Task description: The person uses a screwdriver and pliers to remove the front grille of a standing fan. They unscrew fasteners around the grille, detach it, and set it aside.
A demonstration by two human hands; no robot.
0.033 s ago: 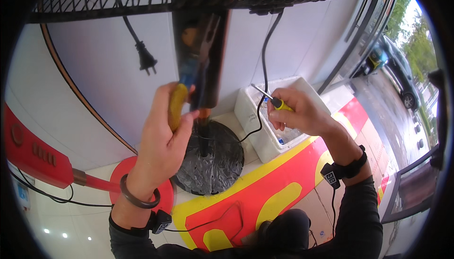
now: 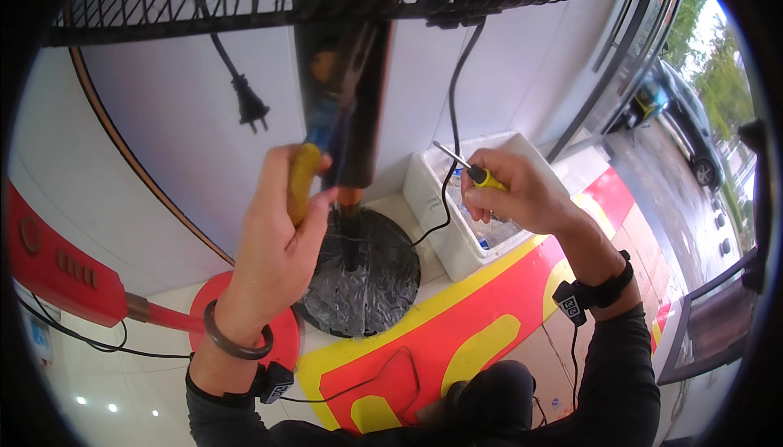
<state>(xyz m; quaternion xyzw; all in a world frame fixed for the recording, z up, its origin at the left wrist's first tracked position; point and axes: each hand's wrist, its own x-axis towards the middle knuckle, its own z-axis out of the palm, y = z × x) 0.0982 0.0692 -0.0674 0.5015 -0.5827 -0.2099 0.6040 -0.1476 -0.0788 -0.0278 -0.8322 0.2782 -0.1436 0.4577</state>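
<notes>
My left hand is closed round the yellow grip of a pair of pliers, which also has blue on its handle. The plier jaws point upward, blurred, in front of the dark post of a standing fan. Above them is the black wire grille of the fan. In my right hand is a screwdriver with a yellow and black handle, its metal shaft pointing up and left. Whether the plier jaws touch the fan I cannot tell.
The fan's round base is wrapped in dark plastic. A black plug dangles at left; another cable hangs beside a white foam box. At left stands a red post with a round red base.
My left hand and the pliers have shifted very slightly to the left. My right hand and the screwdriver look much the same.
</notes>
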